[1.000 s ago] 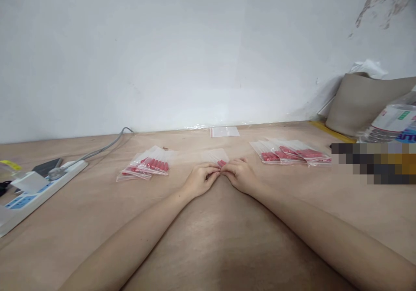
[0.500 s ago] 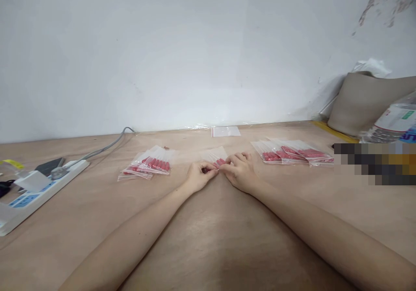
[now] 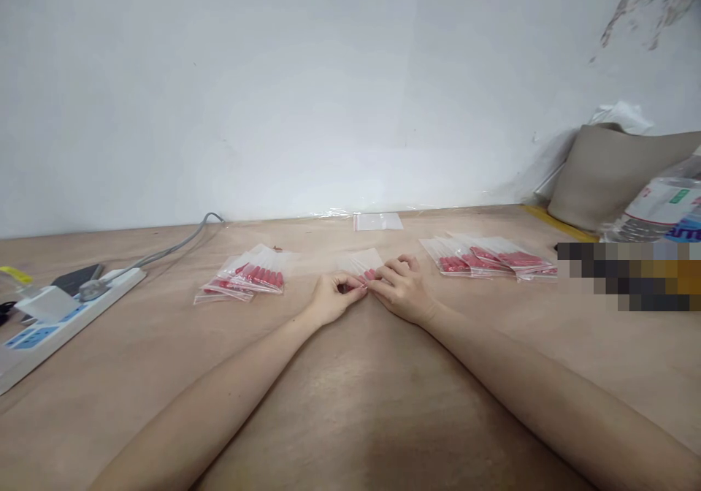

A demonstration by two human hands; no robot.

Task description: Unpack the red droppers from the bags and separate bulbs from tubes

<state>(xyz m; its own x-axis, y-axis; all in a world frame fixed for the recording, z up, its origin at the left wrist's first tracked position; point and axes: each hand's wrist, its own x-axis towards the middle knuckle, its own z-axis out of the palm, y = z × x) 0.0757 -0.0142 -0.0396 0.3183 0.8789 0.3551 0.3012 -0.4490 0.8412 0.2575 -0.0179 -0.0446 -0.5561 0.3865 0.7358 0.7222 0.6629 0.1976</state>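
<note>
A small clear zip bag (image 3: 362,260) with red pieces inside lies at the middle of the table, its near edge between my hands. My left hand (image 3: 334,295) pinches that edge with thumb and forefinger. Close against it, my right hand (image 3: 401,286) pinches the same edge, its other fingers curled above the bag. The fingers partly hide the red pieces. To the left lies a fanned pile of zip bags (image 3: 256,275) with red pieces; to the right is another pile of such bags (image 3: 485,259).
A flat zip bag (image 3: 379,221) lies near the wall. At the left, a white power strip (image 3: 104,297) holds plugs, with a grey cable (image 3: 180,245) running back. A plastic bottle (image 3: 657,210) and a grey-brown curved object (image 3: 613,177) stand at the right. A blurred patch covers the right edge.
The view has shifted slightly. Both hands stay on the bag's near edge, with only small movements of the fingers.
</note>
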